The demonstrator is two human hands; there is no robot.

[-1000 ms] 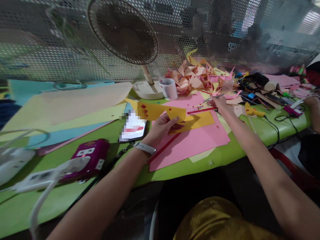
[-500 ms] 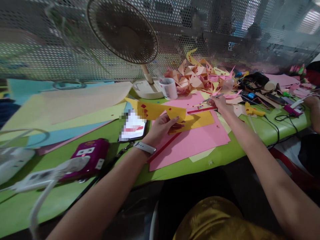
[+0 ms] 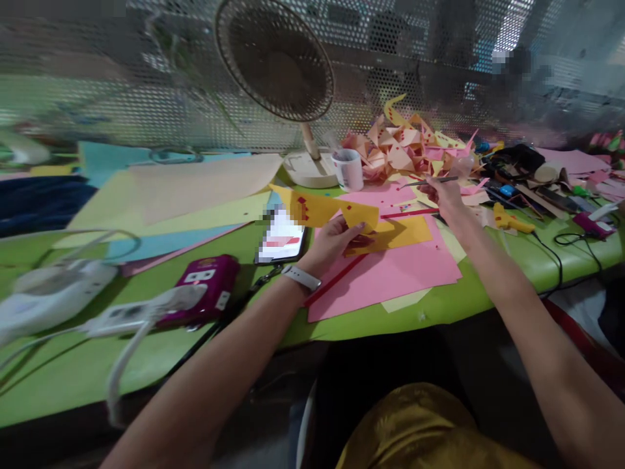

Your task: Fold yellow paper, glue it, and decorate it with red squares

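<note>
Left hand (image 3: 329,243): its fingers are pinching a yellow strip (image 3: 319,212) along the lower edge; a slackening pinch could be letting the card twist.
Yellow strip: it is standing up in those fingers, its longer end reaching left past them and carrying red shapes; if any are weakly stuck, a rubbing thumb may be shifting them.
Flat yellow piece (image 3: 410,233): it is lying just right of the left fingers; whether it is joined to the strip I cannot tell.
Right hand (image 3: 448,197): its fingers are gripping a thin metal tool (image 3: 432,182), apparently tweezers, pointing left; whether the tip is carrying anything is too small to tell, and uneven pressure could be causing a drop.
Small bits (image 3: 407,208): they are lying loose between the two hands' fingers; a low wrist or a draught from the fan (image 3: 278,55) could be scattering them.
Phone (image 3: 286,242): it is resting just left of the left fingers; an arm catching the dark strap (image 3: 266,279) may be dragging it.
</note>
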